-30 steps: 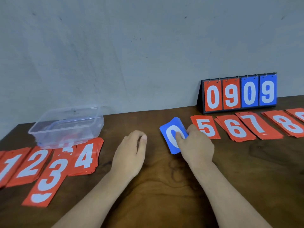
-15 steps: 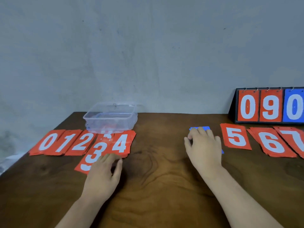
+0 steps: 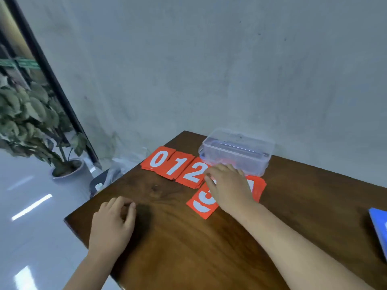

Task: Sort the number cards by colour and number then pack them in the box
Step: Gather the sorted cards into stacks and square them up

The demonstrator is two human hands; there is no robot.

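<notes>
Table (image 3: 188,248): dark brown wood, swirling grain, slightly glossy top, squared near-left corner.
Box (image 3: 236,151): clear plastic, rectangular with rounded corners, lid on; stands at the back of the table by the wall, just behind the red row. Its contents are too blurred to tell.
Red 0 card (image 3: 158,159): flat orange-red rectangle, bold white numeral; leftmost in the row, with layered edges of a thin stack beneath it.
Red 1 card (image 3: 176,167): same make, overlapping the 0's right edge.
Red 2 card (image 3: 191,174): same make, next along, right edge under the fingertips.
Red 3 card (image 3: 204,203): lies nearer than the row, tilted, upper half covered by the hand.
Further red card (image 3: 258,188): rounded corner showing to the right of the hand, numeral hidden.
Blue card (image 3: 379,225): matte blue, cut off at the right edge of view, well apart from the reds.
Right hand (image 3: 229,189): palm down on the 3 and the red card beside it, fingers lightly bent, resting on top; no card lifted.
Left hand (image 3: 113,222): resting on bare wood near the left corner, fingers loosely curled, holding nothing.
Wall (image 3: 209,70): pale grey, mottled plaster.
Potted plant (image 3: 27,114): broad green leaves, on a shiny pale floor (image 3: 31,206).
</notes>
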